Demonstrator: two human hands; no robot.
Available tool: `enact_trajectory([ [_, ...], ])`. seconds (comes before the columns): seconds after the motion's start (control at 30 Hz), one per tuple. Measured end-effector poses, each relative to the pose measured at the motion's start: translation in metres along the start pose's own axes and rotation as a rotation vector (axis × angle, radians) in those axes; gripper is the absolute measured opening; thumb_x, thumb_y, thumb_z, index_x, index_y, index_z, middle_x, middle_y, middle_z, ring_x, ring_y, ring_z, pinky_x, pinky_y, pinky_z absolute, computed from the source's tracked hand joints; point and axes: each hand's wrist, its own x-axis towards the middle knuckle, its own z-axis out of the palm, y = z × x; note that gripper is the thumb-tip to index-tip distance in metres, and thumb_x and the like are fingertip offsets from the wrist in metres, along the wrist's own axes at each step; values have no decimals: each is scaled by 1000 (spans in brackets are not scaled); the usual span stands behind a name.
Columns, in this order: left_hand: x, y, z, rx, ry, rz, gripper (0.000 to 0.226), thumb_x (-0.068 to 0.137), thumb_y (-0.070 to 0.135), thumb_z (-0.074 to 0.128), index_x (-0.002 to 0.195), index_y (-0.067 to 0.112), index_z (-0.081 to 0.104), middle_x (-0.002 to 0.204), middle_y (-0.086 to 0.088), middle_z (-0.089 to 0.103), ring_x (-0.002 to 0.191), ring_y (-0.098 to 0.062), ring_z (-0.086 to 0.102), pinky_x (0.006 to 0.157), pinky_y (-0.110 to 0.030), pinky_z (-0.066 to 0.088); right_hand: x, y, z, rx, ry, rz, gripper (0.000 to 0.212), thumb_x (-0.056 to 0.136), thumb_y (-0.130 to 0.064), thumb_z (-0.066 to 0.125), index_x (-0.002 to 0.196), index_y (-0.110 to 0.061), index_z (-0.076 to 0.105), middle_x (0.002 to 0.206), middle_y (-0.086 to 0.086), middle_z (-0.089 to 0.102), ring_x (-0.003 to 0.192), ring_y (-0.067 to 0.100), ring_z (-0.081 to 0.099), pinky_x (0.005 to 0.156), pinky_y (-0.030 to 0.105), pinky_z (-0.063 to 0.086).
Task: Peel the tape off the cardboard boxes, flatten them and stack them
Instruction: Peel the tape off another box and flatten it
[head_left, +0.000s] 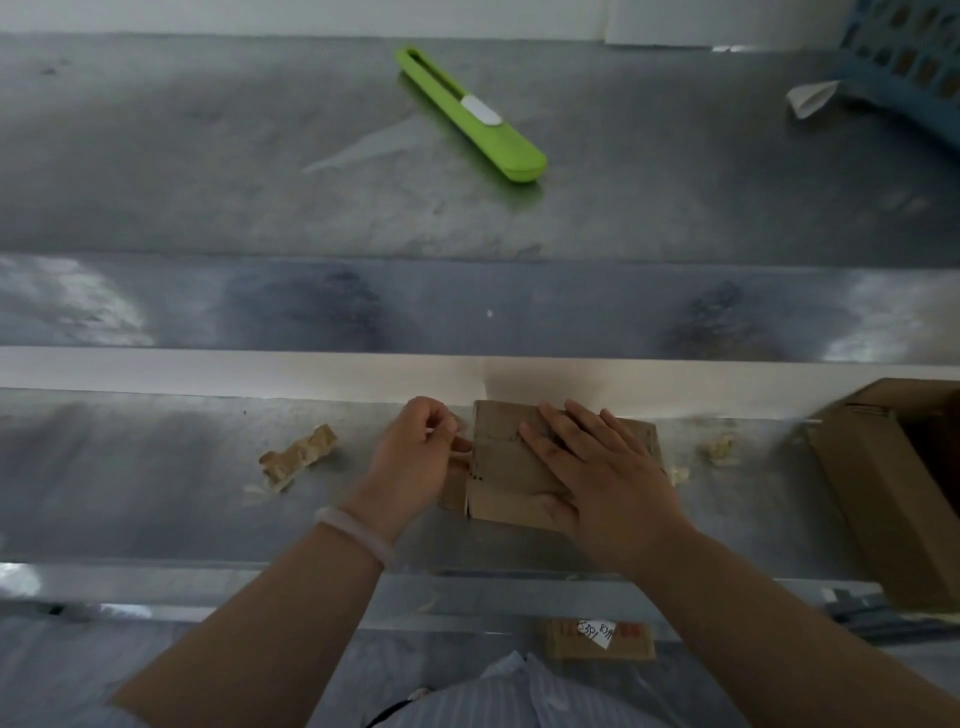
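A small brown cardboard box (501, 467) lies on the near part of the steel table (156, 493). My right hand (597, 467) rests flat on top of it with fingers spread, pressing it down. My left hand (418, 452) is at the box's left edge, fingers pinched on a thin clear strip of tape (462, 447) there. A crumpled wad of peeled brown tape (298, 454) lies to the left of my hands.
A green utility knife (470, 114) lies on the far table surface. A larger open cardboard box (883, 488) stands at the right edge. A blue plastic basket (914, 67) is at the far right corner. Another labelled cardboard piece (597, 639) sits below the table's front edge.
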Motion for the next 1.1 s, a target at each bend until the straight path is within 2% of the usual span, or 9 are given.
enact_trajectory([
  [0.27, 8, -1, 10, -160, 27, -28, 21, 97, 0, 40, 80, 11, 46, 78, -11, 64, 73, -24, 64, 68, -38, 57, 1, 0, -1, 7, 8, 15, 67, 84, -55, 36, 144, -26, 42, 149, 2, 43, 136, 26, 43, 113, 46, 27],
  [0.43, 2, -11, -19, -619, -175, -180, 20, 99, 9, 41, 104, 1, 59, 92, -15, 71, 85, -27, 70, 75, -34, 59, 2, 1, 0, 21, 5, 18, 68, 83, -56, 38, 144, -26, 43, 149, 1, 43, 136, 25, 42, 113, 44, 23],
  [0.53, -2, -19, -21, -325, -238, -103, 22, 90, -3, 55, 108, 4, 65, 96, -10, 72, 89, -24, 68, 77, -29, 57, 2, 2, 0, 56, 7, 24, 68, 82, -57, 39, 143, -27, 44, 149, 1, 44, 136, 25, 43, 112, 44, 25],
  [0.67, -9, -27, -1, -77, -106, 52, 42, 82, 3, 69, 69, 42, 74, 72, 15, 72, 78, -16, 68, 80, -36, 55, 3, 2, 0, 124, 15, 39, 69, 79, -56, 43, 142, -28, 46, 149, 0, 44, 135, 26, 43, 112, 47, 31],
  [0.73, -9, -33, 6, -69, -48, 75, 48, 83, 3, 68, 67, 49, 71, 68, 18, 70, 74, -16, 67, 80, -40, 56, 2, 2, -1, 145, 19, 30, 69, 78, -56, 45, 142, -28, 47, 149, 0, 45, 135, 26, 44, 111, 48, 35],
  [0.83, -8, -38, 10, -21, 18, 75, 41, 83, 4, 67, 62, 39, 70, 64, 18, 68, 70, -4, 64, 75, -31, 54, -1, 1, 0, 135, 23, 2, 69, 80, -57, 44, 143, -30, 44, 150, -1, 42, 136, 25, 42, 112, 46, 33],
  [0.93, -10, -35, 12, 146, 59, 250, 39, 83, 2, 65, 68, 37, 56, 70, 18, 60, 70, 12, 56, 66, -6, 39, -2, 0, -1, 147, 34, 6, 69, 79, -58, 46, 143, -31, 43, 151, -2, 41, 136, 24, 42, 112, 45, 33],
  [1.0, -11, -37, 14, 195, 61, 400, 42, 82, -6, 59, 71, 34, 47, 78, 15, 51, 76, 9, 51, 65, -4, 35, -2, -1, -2, 165, 46, 3, 70, 78, -57, 48, 142, -31, 44, 150, -2, 42, 135, 24, 43, 111, 47, 35],
  [1.1, -10, -43, 14, 193, 35, 532, 27, 79, -6, 50, 72, 20, 43, 78, 8, 46, 74, -2, 45, 64, -9, 34, -4, 0, -1, 192, 59, -17, 70, 77, -56, 51, 142, -31, 43, 150, -2, 43, 135, 25, 43, 110, 49, 37],
])
